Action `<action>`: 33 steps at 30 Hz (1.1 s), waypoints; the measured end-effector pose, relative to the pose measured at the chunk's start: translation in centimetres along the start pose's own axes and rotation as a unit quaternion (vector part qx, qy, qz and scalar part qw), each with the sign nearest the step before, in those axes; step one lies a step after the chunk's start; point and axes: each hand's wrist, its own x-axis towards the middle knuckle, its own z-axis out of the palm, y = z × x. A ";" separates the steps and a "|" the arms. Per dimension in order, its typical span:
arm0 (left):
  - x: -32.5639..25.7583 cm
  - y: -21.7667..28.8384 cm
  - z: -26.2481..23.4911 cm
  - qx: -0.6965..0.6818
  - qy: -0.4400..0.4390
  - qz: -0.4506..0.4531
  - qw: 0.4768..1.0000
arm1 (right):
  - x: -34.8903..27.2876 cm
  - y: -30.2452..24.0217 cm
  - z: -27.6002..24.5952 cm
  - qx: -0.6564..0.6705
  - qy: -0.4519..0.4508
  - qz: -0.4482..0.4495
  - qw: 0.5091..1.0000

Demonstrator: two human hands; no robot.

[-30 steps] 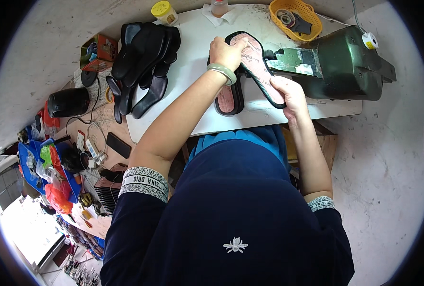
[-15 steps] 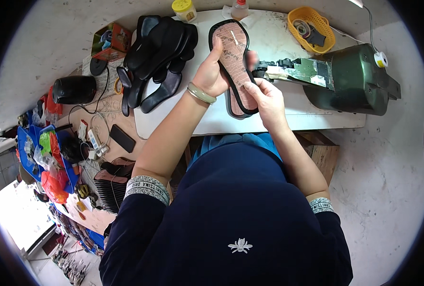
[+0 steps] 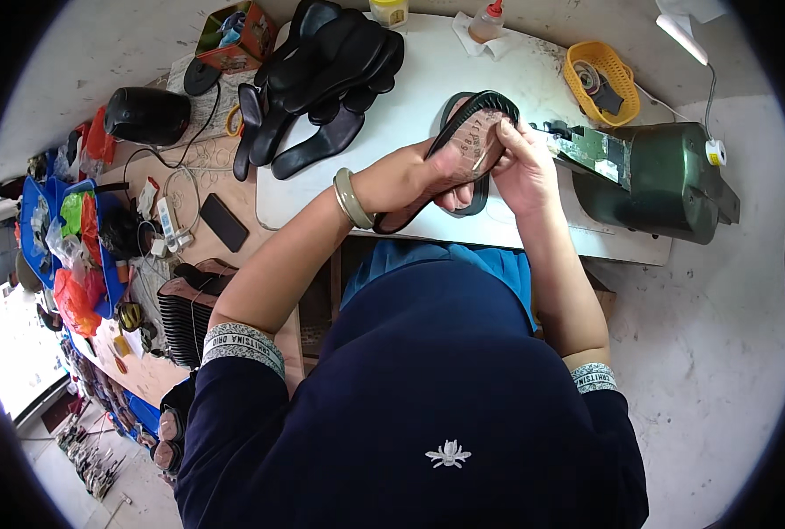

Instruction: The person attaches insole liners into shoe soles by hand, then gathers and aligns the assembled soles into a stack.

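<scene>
A pinkish-tan insole (image 3: 478,141) with a gathered black edge is held tilted above the white table. My left hand (image 3: 414,175) is closed around its lower part, with the fingertips curled underneath. At the upper right edge, my right hand (image 3: 527,167) pinches the rim between thumb and fingers. Part of a second dark-edged piece (image 3: 477,201) shows beneath the insole; my hands hide most of it. Just right of my right hand is the narrow arm of a dark green sewing machine (image 3: 666,167).
Black shoe pieces (image 3: 331,70) are piled at the table's left. Along the back stand a yellow-lidded jar (image 3: 390,12), a red-tipped bottle (image 3: 486,22) and a yellow basket (image 3: 578,72) with tape. On the side table (image 3: 260,286) lie a phone (image 3: 224,222) and a power strip (image 3: 170,220).
The insole has turned from nearly upright to a slant and come lower. My left hand has wrapped around its lower part, while my right hand has moved up to the far edge.
</scene>
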 end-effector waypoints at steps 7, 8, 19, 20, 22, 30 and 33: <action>-0.3 0.5 1.2 -0.052 0.065 -0.052 0.995 | -0.1 1.4 -0.8 0.031 0.020 0.008 0.999; -0.3 0.1 1.2 -0.054 0.068 -0.049 0.995 | -0.1 1.6 -0.7 0.035 0.021 0.008 0.999; 2.8 1.1 -8.8 0.714 0.293 -0.027 0.635 | -1.3 4.1 -1.7 -0.117 0.135 0.077 0.981; 3.7 1.7 -10.6 0.758 0.343 -0.053 0.552 | -1.7 4.4 -2.4 -0.167 0.121 0.102 0.973; 4.5 -0.3 -15.1 0.790 0.378 -0.005 0.482 | -2.5 5.2 -2.7 -0.194 0.108 0.107 0.969; 6.4 -8.6 -7.5 0.506 0.297 -0.135 0.798 | -3.3 6.6 -7.3 -0.292 0.202 0.090 0.930; 8.4 -16.9 -5.3 0.427 0.358 -0.124 0.821 | -2.1 8.0 -7.7 -0.349 0.211 0.071 0.910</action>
